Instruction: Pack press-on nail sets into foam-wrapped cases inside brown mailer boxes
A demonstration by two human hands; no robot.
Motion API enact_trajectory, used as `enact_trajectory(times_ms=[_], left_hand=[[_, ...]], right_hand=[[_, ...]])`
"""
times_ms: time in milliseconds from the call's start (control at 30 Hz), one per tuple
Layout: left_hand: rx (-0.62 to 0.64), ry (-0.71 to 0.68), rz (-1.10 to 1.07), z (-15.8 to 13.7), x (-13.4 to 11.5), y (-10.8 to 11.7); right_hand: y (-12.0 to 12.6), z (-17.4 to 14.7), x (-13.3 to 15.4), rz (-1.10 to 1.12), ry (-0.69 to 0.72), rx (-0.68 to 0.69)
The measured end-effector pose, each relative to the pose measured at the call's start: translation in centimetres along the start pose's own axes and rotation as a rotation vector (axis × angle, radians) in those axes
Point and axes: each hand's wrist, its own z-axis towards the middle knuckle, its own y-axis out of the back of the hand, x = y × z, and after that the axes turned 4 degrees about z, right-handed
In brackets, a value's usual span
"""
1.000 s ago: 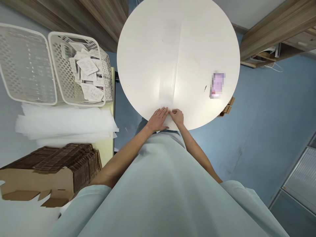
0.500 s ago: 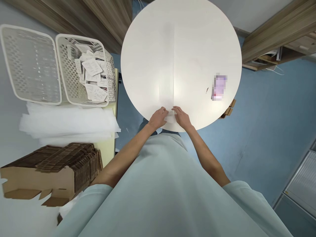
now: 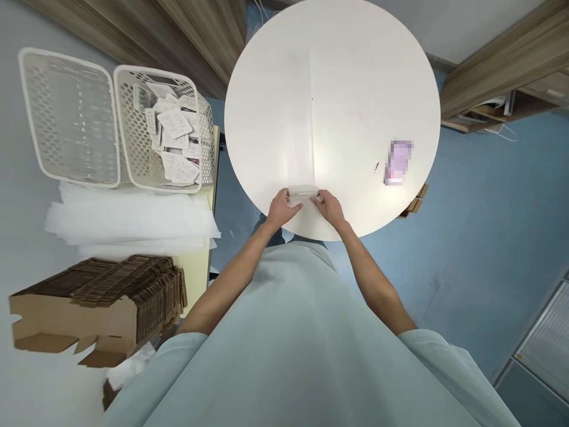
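Note:
A long strip of thin, translucent white wrapping sheet [image 3: 301, 130] lies flat on the round white table [image 3: 364, 89], running away from me. Its near end is folded over around a small clear, flat object [image 3: 306, 193], whose kind I cannot make out. My left hand [image 3: 281, 209] grips the left side of this folded end, with the thumb toward the middle. On the right side, my right hand [image 3: 329, 206] pinches the same end between thumb and fingers.
A blurred purple phone-like item [image 3: 399, 161] lies at the table's right. At left stand a basket of small printed packets [image 3: 200, 142], a basket of clear items [image 3: 114, 148], a pile of white sheets [image 3: 133, 216] and flattened cardboard boxes [image 3: 75, 320].
My hands have moved slightly apart at the near end of the sheet, and the folded end now shows between them. The camera view has shifted a little.

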Motion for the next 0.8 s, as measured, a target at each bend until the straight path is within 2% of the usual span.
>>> enact_trajectory(times_ms=[200,367,467,533,600,667,733,800], left_hand=[[-0.141,0.238,-0.121,2.4,-0.2,-1.0],[-0.193,0.261,-0.060,3.0,-0.5,-1.7],[-0.260,0.140,0.084,2.8,-0.4,-1.6],[-0.257,-0.046,0.214,2.9,-0.4,-1.4],[-0.167,-0.259,0.326,3.3,-0.5,-1.1],[-0.042,-0.413,0.397,3.9,-0.7,-0.8],[0.046,-0.475,0.433,4.4,-0.7,-0.7],[0.089,-0.478,0.452,4.5,-0.5,-0.6]], right_hand=[[-1.2,2.3,0.9,-0.039,-0.140,-0.099],[-1.6,3.0,1.6,-0.042,-0.267,-0.139],[-1.5,2.8,2.2,-0.079,-0.265,-0.164],[-1.3,2.8,2.7,-0.140,-0.160,-0.189],[-1.0,3.0,2.9,-0.202,0.014,-0.167],[-0.5,3.6,2.9,-0.247,0.167,-0.084],[0.1,4.2,2.6,-0.275,0.241,0.015],[0.6,4.6,2.1,-0.290,0.264,0.082]])
